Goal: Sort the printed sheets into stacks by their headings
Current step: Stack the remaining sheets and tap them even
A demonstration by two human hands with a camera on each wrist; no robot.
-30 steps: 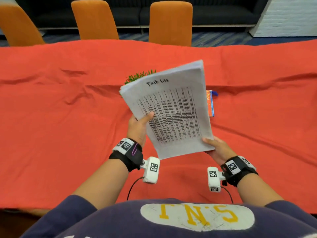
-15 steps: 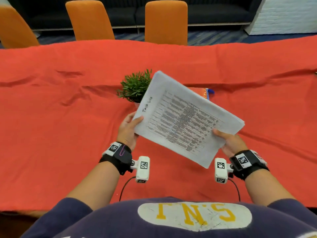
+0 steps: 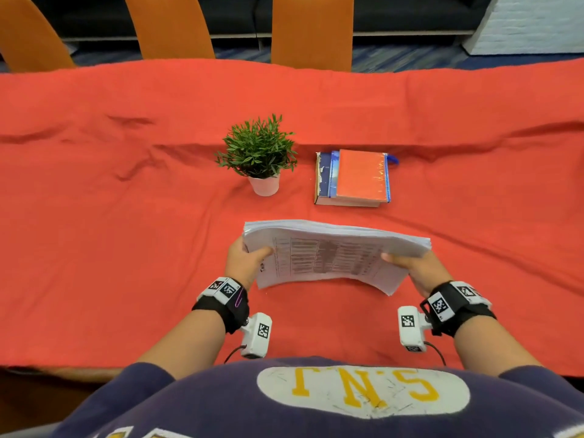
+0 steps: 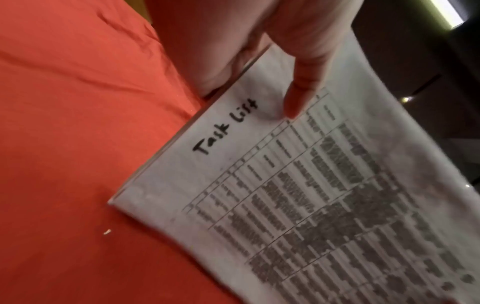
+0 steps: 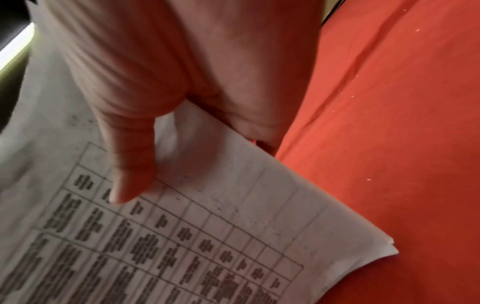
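A thick pile of printed sheets point(image 3: 331, 251) is held crosswise just above the red tablecloth point(image 3: 126, 248), its near long edge low against the cloth. The top sheet point(image 4: 311, 195) shows a printed table under the handwritten heading "Task List" point(image 4: 226, 127). My left hand point(image 3: 245, 263) grips the pile's left end, thumb on top, fingers underneath. My right hand point(image 3: 414, 268) grips the right end point(image 5: 233, 205) the same way, thumb pressed on the table's cells. The sheets under the top one are hidden.
A small green plant in a white pot point(image 3: 260, 156) stands behind the pile, to the left. A short stack of books point(image 3: 354, 177) with a red cover on top lies beside it on the right. Orange chairs point(image 3: 311, 30) line the far side.
The pile has turned from upright in front of me to crosswise and has dropped toward the cloth. Both hands came down with it. The plant and books are now uncovered.
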